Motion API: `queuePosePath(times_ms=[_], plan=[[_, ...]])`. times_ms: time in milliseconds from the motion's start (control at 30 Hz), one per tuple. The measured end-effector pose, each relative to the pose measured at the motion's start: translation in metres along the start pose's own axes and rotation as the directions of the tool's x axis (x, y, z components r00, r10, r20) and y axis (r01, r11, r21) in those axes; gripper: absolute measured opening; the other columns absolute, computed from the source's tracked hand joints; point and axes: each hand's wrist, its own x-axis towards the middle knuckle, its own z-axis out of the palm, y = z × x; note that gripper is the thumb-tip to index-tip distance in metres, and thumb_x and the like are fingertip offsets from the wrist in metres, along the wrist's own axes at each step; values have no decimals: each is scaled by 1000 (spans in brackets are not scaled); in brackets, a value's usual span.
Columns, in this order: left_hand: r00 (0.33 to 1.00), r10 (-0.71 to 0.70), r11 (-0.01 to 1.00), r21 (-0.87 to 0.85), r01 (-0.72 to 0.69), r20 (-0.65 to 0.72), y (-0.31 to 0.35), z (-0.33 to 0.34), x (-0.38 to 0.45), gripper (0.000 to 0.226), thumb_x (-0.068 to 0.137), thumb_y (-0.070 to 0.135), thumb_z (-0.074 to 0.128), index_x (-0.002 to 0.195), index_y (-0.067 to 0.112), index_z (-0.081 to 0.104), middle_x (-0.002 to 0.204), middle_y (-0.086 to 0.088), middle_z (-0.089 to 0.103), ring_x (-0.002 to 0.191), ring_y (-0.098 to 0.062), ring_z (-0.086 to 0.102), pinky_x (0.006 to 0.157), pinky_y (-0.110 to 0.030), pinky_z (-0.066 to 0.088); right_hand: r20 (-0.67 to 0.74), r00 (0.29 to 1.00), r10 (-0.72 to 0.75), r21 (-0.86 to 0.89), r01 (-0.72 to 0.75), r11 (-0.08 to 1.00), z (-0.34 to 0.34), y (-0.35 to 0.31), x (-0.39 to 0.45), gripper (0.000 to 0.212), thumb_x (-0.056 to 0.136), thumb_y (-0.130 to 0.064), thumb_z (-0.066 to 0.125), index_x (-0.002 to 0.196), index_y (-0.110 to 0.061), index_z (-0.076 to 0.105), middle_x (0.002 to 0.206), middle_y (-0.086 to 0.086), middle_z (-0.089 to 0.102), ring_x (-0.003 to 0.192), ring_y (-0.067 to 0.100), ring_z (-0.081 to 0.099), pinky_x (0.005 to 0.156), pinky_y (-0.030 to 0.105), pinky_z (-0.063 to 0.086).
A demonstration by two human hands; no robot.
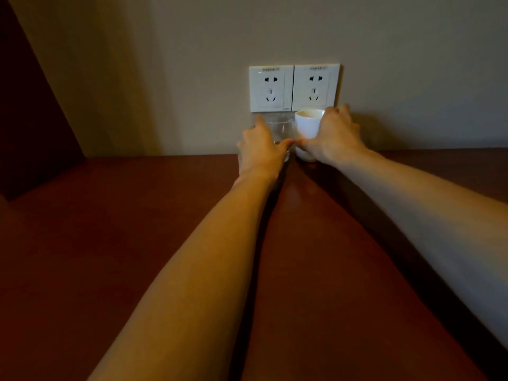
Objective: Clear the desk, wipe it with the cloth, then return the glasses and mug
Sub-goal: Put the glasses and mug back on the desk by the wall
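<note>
At back of dark reddish-brown wooden bench (137, 243), by wall: left hand (261, 149) wrapped around clear drinking glass (280, 127), right hand (335, 136) around white ceramic mug (309, 123). Both rigid, breakable, probably slick; best gripped mid-body.

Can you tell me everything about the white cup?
The white mug is plain and smooth, and looks like ceramic. It stands upright at the back of the dark brown desk, close to the wall, just below the right-hand socket. Its round rim is open at the top; what is inside cannot be seen. No handle shows. The right hand grips it, fingers curled round its far side. A clear glass stands right beside it.
</note>
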Motion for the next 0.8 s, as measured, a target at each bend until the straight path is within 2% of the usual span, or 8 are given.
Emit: queuePosePath(times_ms=[167,333,400,500,567,600,733,800], plan=[[1000,-8,1000,-23,8,3,-2,7,11,71,84,39,80,140,13,45,126,-14,62,119,-35,60,99,-48,53,-24,1000,-8,-2,8,1000,5,4,4,89,80,-52,82,145,-5,42,145,11,37,128,38,51,96,40,48],[999,34,998,-48,-32,32,-1,1,12,69,85,34,80,140,13,44,124,-7,65,114,-26,63,96,-39,54,0,1000,-26,-48,26,999,5,2,6,97,84,-53,78,153,-4,31,153,13,32,129,39,52,96,41,49],[985,15,1000,-22,-11,175,5,-12,10,58,88,27,78,136,10,51,119,-3,65,109,-20,62,89,-29,49,81,996,-36,-147,48,988,-8,-1,4,104,85,-56,75,158,-5,21,158,15,26,132,40,50,95,42,49],[880,9,996,76,-51,475,36,-53,9,56,83,25,82,131,4,60,127,-14,63,119,-31,60,91,-31,47,184,983,2,-217,39,975,-40,-13,-2,116,85,-65,70,162,-10,4,163,23,15,142,46,34,108,51,42],[788,-29,980,173,-99,615,67,-86,-1,53,90,25,76,133,1,57,124,-14,58,115,-30,58,87,-27,46,195,980,-33,-226,78,971,-64,-26,-14,107,87,-62,69,161,-9,13,160,24,22,141,45,35,110,53,40],[779,-66,962,248,-117,623,79,-103,-10,48,95,23,70,136,2,54,122,-13,55,110,-27,54,82,-25,44,214,974,-68,-234,119,965,-75,-34,-27,99,89,-59,70,158,-8,21,157,23,27,139,43,38,109,52,40],[854,-45,894,403,-198,518,99,-178,-65,57,97,33,64,143,4,48,143,-14,54,129,-30,52,103,-35,41,249,942,-225,-257,289,922,-115,-70,-95,54,96,-39,65,140,-12,51,139,15,47,129,40,51,104,51,45],[880,-4,880,419,-222,474,105,-217,-101,53,96,34,63,140,5,54,141,-16,57,126,-30,55,103,-36,44,259,919,-297,-251,361,898,-142,-88,-137,41,99,-30,61,136,-12,55,135,14,50,126,39,54,91,44,46]])
